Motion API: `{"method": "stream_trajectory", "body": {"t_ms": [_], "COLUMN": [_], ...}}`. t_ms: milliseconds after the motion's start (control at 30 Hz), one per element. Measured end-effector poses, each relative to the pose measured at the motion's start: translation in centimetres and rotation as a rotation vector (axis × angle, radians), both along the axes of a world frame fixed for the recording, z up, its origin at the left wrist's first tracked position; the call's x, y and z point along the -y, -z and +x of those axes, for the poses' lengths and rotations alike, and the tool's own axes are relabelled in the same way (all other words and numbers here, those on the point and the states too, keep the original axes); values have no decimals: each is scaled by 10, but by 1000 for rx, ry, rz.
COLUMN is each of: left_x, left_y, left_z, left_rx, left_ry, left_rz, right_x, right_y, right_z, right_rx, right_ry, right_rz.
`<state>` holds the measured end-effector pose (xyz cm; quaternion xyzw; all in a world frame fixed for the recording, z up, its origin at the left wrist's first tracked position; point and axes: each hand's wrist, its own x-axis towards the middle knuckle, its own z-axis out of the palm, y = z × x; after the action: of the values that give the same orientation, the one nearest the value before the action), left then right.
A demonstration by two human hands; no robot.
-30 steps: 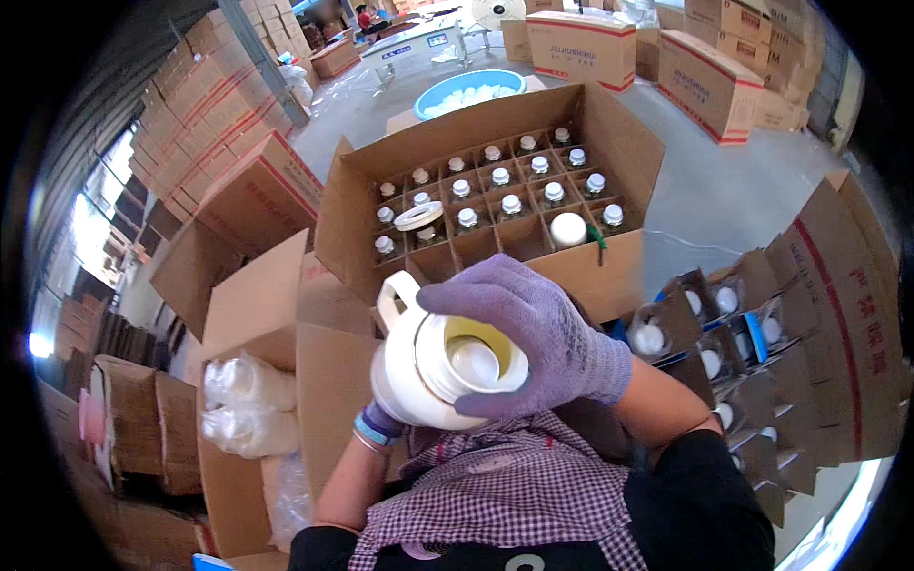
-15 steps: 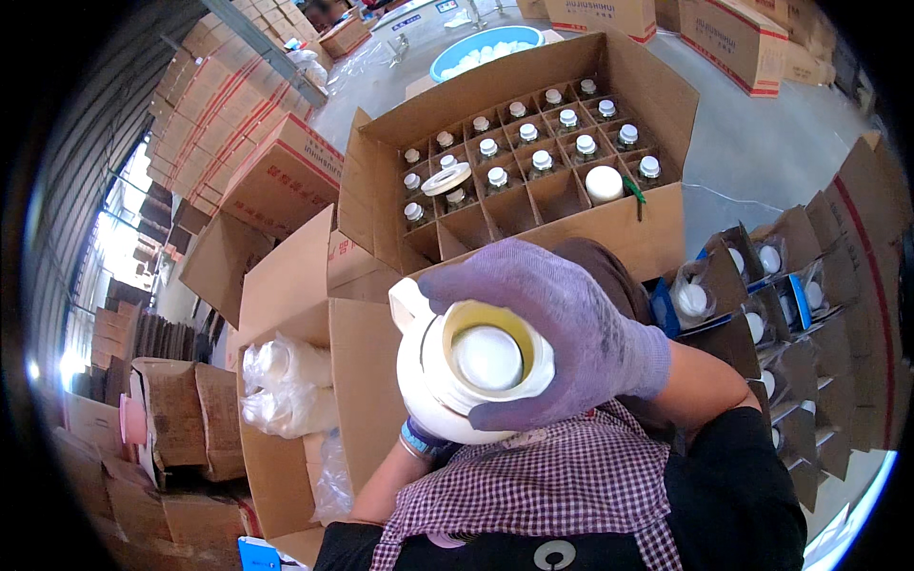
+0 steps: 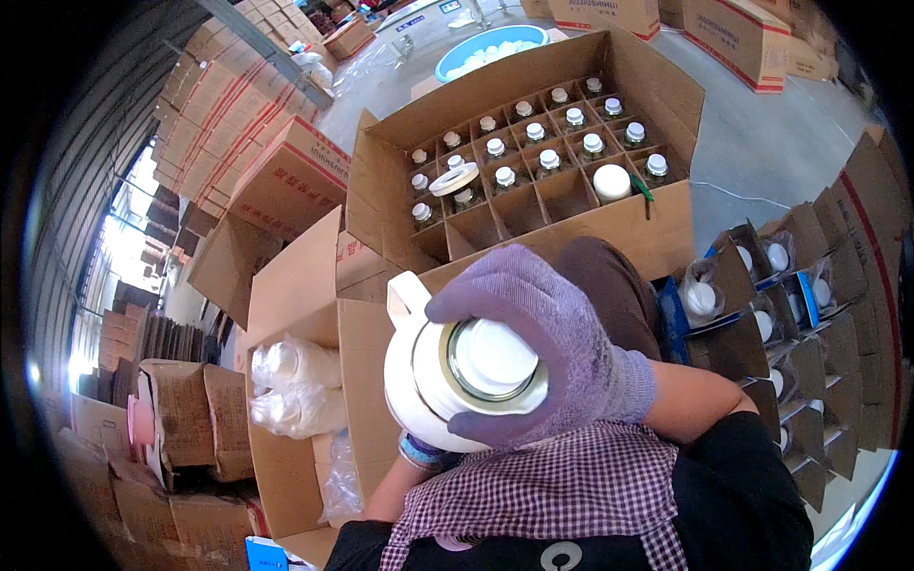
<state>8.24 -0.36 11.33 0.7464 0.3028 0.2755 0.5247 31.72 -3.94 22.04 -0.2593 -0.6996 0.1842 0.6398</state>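
In front of my chest is a white vacuum jug (image 3: 405,385) with a handle, its open top tilted toward me. A glass liner with a white stopper (image 3: 497,357) stands up in the jug's mouth. My right hand (image 3: 547,333), in a grey-purple knit glove, wraps round the jug's rim from the far and right side, thumb at the near edge. Below the jug is my left hand (image 3: 430,451); only its cuff and wrist edge show, the fingers hidden behind the body.
Ahead stands a divided carton (image 3: 609,238) of white-capped glass liners, with a tape roll (image 3: 454,180) and a round white lid (image 3: 611,183) on top. Left is a carton (image 3: 367,400) with bagged white parts (image 3: 295,381). Right are cardboard dividers (image 3: 819,371) with bagged items. A blue basin (image 3: 457,65) sits beyond.
The stoppered liner has risen in the jug's mouth, so its glass shoulder now shows above the yellowish inner ring. My right hand's fingers have shifted slightly round the rim.
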Motion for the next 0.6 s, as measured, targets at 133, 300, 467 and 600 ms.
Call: {"method": "stream_trajectory", "body": {"t_ms": [133,300,467,600], "left_x": [1,-23,-40,-47], "left_y": [0,-50,38,39], "left_z": [-8,20,-12,-25], "left_rx": [-77,-465,615,626], "left_ry": [-6,-64,-288,-423], "left_rz": [79,657,-433,-580], "right_x": [-2,-31,-73,-141], "right_y": [4,44,79,117], "right_z": [-2,21,8,71], "right_rx": [27,-271,-565,-70], "right_ry": [76,229,440,70], "right_rz": [55,-279,-426,-429]}}
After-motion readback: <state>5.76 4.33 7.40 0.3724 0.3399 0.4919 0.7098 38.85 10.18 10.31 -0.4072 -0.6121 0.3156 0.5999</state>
